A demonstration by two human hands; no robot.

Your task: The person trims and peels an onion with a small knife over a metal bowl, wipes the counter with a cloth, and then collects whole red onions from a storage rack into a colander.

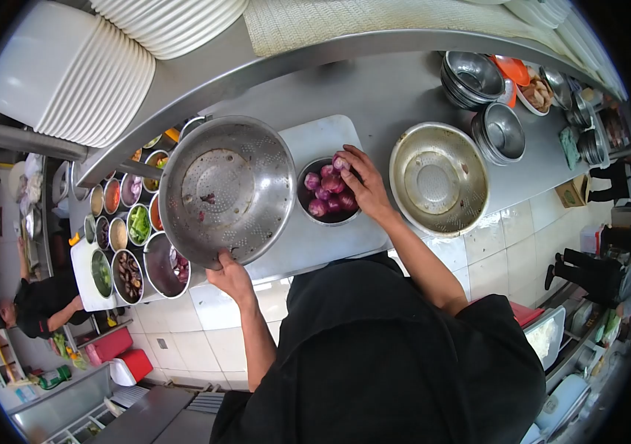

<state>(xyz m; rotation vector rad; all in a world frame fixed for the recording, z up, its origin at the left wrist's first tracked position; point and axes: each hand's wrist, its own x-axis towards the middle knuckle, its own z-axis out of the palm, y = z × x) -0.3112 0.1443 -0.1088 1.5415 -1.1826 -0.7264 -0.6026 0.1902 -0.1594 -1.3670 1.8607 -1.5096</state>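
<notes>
My left hand [231, 277] grips the near rim of a large steel colander [274, 222], tilted up at the left. Only a few dark scraps of peel cling to its inside. At the middle, a steel bowl [308, 215] full of red onions [328, 194] sits on a white cutting board [334, 133]. My right hand [366, 183] reaches over the bowl's right side, its fingers closed around a red onion [340, 161] on top of the heap. To the right of that hand stands a second, wide perforated metal basin [441, 177] with specks on its wall.
Several tubs of cut vegetables, including greens [138, 224] and mushrooms [128, 276], crowd the counter's left. Stacked steel bowls [499, 132] stand at the right. A metal shelf [286, 61] with white plates [71, 74] overhangs the far side. Another person [41, 307] is at far left.
</notes>
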